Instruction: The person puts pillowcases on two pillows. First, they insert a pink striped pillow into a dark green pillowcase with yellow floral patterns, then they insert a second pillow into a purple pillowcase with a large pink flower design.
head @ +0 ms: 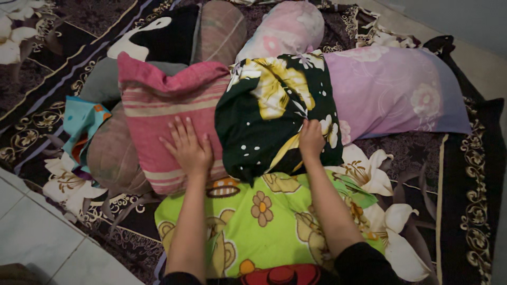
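Pale floor tiles [42,237] edged a dark floral carpet [465,174] on which a heap of pillows lay. Nearest the person sat a lime-green cartoon pillow [264,216], with both forearms stretched forward over it. The left hand [188,148] lay flat and released, fingers spread, palm pressing the pink striped pillow [163,105], grasping nothing. The right hand [311,138] was clenched on the lower edge of the dark green flowered pillowcase [269,121], thumb hidden under the fabric. That dark case lay at the middle of the heap, overlapping the pink striped pillow on one side and the lilac pillow [396,89] on the other.

As a judgement, the loose cloth could slip from so small a pinch, since only a fold near the corner was held. A pull on it might also drag the neighbouring pillows, because they overlapped and leaned on one another. A turquoise patterned cloth [82,121] lay tucked at the heap's left side, beside a brownish bolster [113,155].
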